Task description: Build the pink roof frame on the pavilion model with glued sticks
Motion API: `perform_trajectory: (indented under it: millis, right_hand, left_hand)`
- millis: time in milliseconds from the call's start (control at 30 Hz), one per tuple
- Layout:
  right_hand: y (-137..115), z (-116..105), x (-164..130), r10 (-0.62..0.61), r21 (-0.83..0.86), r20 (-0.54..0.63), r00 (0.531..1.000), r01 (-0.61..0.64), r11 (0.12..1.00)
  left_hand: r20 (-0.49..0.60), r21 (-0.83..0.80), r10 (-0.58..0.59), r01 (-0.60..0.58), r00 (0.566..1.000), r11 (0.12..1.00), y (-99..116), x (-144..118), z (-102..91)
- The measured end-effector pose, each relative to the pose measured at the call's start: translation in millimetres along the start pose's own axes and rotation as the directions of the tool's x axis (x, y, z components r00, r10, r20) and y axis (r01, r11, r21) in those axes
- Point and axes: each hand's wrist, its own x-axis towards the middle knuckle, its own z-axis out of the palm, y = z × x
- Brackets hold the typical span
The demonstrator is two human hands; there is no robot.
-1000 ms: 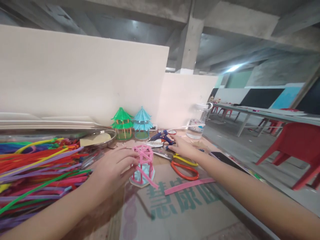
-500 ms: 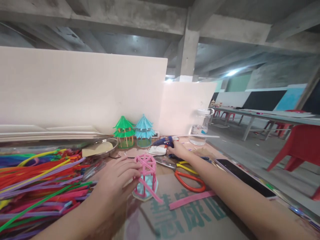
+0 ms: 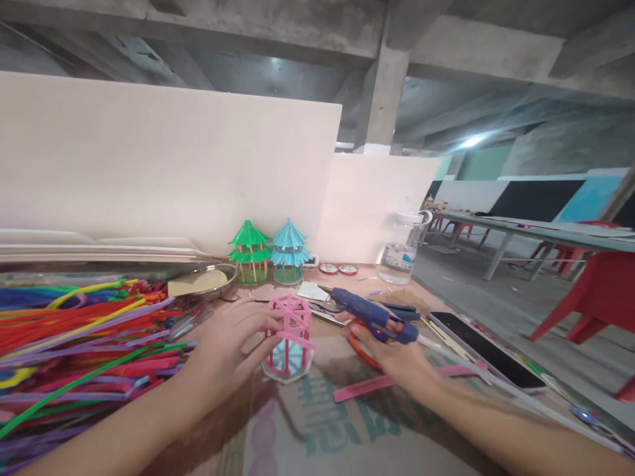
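Observation:
My left hand is closed at the side of a small pink pavilion frame standing on a pale blue base. Its fingertips pinch a short pink strip that lies across the frame's front. My right hand grips a blue hot glue gun, its nozzle pointing left toward the frame. A long whitish glue stick trails from the gun's back. Scissors with orange handles lie partly hidden under the right hand, and a longer pink strip rests in front.
Colourful pipe cleaners pile up at left beside a metal bowl. Behind stand a green pavilion, a blue pavilion and a water bottle. A phone lies at right, near a red chair.
My right hand has lifted the glue gun from the back of the table and brought it nearer. The pink strip at my left fingers has swung from slanting down to nearly level across the frame.

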Motion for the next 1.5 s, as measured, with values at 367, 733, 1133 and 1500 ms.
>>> perform_trajectory:
  millis: [367, 733, 1133, 1500]
  right_hand:
    - [-0.4, 5.6, -21.3, -0.103, -0.017, 0.255, 0.962, 0.111, 0.994]
    - [-8.2, 9.2, -23.0, 0.043, -0.155, 0.257, 0.966, -0.003, 0.988]
    - [-4.2, 9.7, -24.4, -0.029, -0.196, 0.227, 0.974, 0.075, 0.978]
    - [-12.1, 10.8, -22.8, 0.003, -0.206, 0.201, 0.980, 0.039, 0.978]
  left_hand:
    - [0.056, -0.110, -0.123, 0.128, 0.991, 0.986, 2.9, 5.4, -0.1]
    - [0.040, -0.036, -0.040, 0.042, 0.998, 0.998, 4.9, 9.1, -1.8]
    - [0.015, 0.063, -0.033, 0.032, 0.999, 0.997, 3.0, 9.9, -1.9]
    - [-0.004, 0.090, -0.024, 0.024, 1.000, 0.996, 2.6, 8.9, -0.3]
